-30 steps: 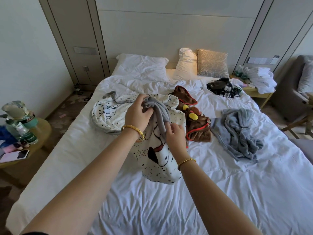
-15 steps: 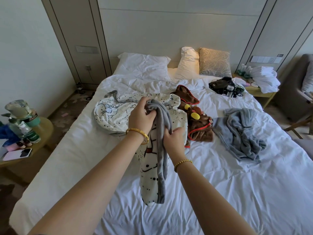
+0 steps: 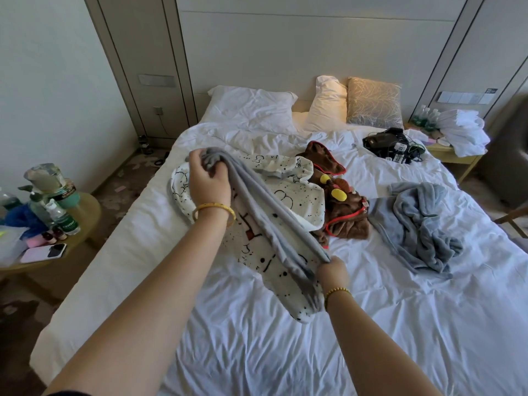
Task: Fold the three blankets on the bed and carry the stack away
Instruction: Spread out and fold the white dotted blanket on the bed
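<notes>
since before, our left hand [image 3: 210, 181] at 11 o'clock and right hand [image 3: 333, 271] at 5 separated, both gripping the cartoon blanket [image 3: 285, 201]'s grey edge; we should keep it taut.

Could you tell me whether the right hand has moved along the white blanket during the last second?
Yes. The right hand has slid down the white blanket, away from the brown blanket.

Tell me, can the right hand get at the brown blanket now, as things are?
Probably not yet. The right hand grips the white spotted blanket, as does the left hand. The brown blanket lies uncovered nearby.
</notes>
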Demonstrator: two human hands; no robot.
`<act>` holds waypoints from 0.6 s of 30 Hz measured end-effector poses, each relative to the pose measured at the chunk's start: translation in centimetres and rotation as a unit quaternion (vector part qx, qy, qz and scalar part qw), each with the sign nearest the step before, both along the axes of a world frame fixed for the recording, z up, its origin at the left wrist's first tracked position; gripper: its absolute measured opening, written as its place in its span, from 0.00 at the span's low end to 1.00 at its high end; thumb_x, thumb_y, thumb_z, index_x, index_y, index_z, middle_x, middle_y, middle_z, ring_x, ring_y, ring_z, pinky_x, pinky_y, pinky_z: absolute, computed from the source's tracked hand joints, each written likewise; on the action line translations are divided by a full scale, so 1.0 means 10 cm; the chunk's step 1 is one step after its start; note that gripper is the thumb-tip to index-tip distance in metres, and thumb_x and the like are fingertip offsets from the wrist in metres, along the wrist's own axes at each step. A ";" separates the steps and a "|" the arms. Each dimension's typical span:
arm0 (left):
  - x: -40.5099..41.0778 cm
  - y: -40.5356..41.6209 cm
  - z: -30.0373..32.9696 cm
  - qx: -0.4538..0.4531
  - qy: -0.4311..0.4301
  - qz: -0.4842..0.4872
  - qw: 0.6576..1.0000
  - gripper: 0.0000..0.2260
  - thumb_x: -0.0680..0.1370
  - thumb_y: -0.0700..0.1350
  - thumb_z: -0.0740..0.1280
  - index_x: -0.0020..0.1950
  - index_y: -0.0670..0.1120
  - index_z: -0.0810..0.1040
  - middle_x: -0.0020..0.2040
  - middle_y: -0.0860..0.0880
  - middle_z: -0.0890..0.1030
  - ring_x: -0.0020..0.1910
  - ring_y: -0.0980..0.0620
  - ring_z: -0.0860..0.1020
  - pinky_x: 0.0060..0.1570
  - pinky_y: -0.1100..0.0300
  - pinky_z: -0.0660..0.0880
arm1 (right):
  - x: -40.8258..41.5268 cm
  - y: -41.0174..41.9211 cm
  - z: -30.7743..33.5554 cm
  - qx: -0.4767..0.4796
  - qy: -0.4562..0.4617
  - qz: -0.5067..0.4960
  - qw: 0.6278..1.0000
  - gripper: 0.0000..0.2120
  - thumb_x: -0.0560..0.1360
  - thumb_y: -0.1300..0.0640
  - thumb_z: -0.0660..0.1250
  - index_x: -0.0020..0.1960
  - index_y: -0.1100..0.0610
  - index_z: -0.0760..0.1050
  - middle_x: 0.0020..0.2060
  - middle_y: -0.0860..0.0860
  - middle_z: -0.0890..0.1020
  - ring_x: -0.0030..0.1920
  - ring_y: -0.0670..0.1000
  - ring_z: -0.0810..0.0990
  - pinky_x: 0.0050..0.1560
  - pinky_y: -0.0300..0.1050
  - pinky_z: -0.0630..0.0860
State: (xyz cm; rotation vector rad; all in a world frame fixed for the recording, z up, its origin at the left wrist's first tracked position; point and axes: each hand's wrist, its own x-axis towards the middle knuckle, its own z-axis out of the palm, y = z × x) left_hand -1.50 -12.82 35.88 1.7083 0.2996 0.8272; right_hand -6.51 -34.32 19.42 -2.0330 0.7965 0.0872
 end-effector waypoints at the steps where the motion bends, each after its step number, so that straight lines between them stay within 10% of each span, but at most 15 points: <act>1: 0.03 0.08 -0.05 -0.010 0.011 0.021 1.000 0.08 0.76 0.40 0.60 0.54 0.46 0.73 0.42 0.57 0.74 0.40 0.56 0.74 0.40 0.68 0.68 | -0.04 -0.08 -0.04 -0.004 0.007 -0.005 1.000 0.10 0.73 0.66 0.56 0.48 0.62 0.75 0.46 0.62 0.79 0.48 0.61 0.77 0.46 0.48 0.72; 10: 0.21 0.22 -0.32 -0.037 0.066 0.078 0.994 0.10 0.77 0.42 0.59 0.58 0.45 0.72 0.52 0.48 0.77 0.47 0.52 0.75 0.47 0.60 0.72 | -0.27 -0.42 -0.22 -0.061 0.000 -0.053 0.997 0.09 0.69 0.69 0.55 0.41 0.62 0.74 0.36 0.58 0.77 0.36 0.57 0.74 0.33 0.42 0.67; 18: 0.35 -0.17 -0.10 -0.034 0.046 0.039 0.998 0.12 0.77 0.41 0.57 0.59 0.45 0.71 0.48 0.52 0.76 0.43 0.53 0.73 0.42 0.62 0.68 | -0.43 -0.65 -0.33 0.160 -0.007 -0.184 0.970 0.06 0.74 0.69 0.54 0.46 0.65 0.69 0.37 0.56 0.71 0.39 0.56 0.71 0.40 0.46 0.70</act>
